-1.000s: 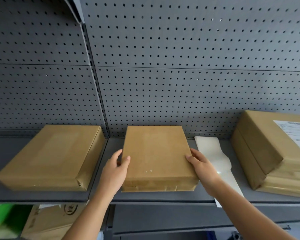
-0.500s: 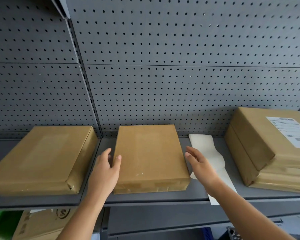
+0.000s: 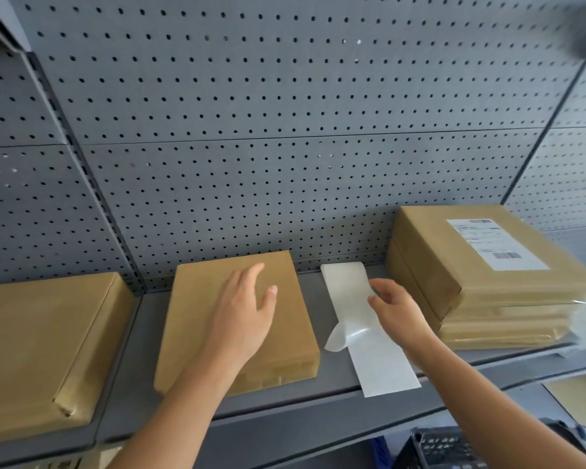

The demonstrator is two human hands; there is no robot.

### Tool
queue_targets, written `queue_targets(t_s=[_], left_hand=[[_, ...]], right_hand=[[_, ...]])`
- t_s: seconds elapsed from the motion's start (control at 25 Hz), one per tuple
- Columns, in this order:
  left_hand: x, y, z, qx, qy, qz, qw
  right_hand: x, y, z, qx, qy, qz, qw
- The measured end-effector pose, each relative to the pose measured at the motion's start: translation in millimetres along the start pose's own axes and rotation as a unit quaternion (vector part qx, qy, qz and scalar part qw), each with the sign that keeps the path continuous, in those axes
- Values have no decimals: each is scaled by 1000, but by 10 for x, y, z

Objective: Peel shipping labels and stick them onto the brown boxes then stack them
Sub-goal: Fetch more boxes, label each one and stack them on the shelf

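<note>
A plain brown box (image 3: 200,319) lies flat on the grey shelf (image 3: 318,397) in the middle. My left hand (image 3: 242,316) rests flat on its top with the fingers spread. To its right lies a white strip of labels (image 3: 359,319), one corner curled up. My right hand (image 3: 394,311) reaches over the strip with its fingers loosely bent, fingertips at the paper; whether it pinches the strip is unclear. At the right stands a stack of brown boxes (image 3: 481,299) with a printed shipping label (image 3: 494,245) on top.
Another brown box (image 3: 44,343) lies on the shelf at the left. A grey pegboard wall (image 3: 285,130) backs the shelf. Below the shelf edge sit a dark perforated crate (image 3: 444,448) and a cardboard carton (image 3: 68,463).
Both hands let go of the middle box's sides. My left hand moved onto its top and my right hand moved right onto the label strip. The view shifted right.
</note>
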State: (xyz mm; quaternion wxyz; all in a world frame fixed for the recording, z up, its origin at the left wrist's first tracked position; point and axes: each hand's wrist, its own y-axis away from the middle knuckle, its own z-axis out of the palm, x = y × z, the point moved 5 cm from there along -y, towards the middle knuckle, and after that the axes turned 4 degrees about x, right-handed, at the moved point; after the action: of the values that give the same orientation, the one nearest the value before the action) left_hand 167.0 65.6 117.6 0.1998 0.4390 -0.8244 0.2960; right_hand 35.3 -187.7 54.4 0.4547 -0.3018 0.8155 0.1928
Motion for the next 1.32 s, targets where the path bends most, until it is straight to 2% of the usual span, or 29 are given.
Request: queue_targets(t_s=[0.32, 0.56, 0.72, 0.84, 1.08, 1.2, 1.32], left_hand=[[681, -44, 814, -95, 20, 67, 993], [875, -46, 1151, -150, 24, 45, 987], [853, -63, 1223, -150, 29, 13, 988], [850, -69, 1262, -145, 35, 1, 989], [786, -39, 1231, -155, 50, -17, 987], [749, -34, 1197, -155, 52, -15, 986], [751, -18, 1171, -153, 57, -11, 987]], right_hand=[[305, -44, -18, -25, 64, 51, 996], [450, -108, -17, 2, -10, 86, 996], [453, -75, -174, 43, -80, 83, 992], [466, -54, -234, 28, -134, 81, 987], [498, -37, -40, -27, -41, 118, 992], [540, -50, 17, -25, -51, 133, 989], [454, -28, -28, -8, -83, 112, 990]])
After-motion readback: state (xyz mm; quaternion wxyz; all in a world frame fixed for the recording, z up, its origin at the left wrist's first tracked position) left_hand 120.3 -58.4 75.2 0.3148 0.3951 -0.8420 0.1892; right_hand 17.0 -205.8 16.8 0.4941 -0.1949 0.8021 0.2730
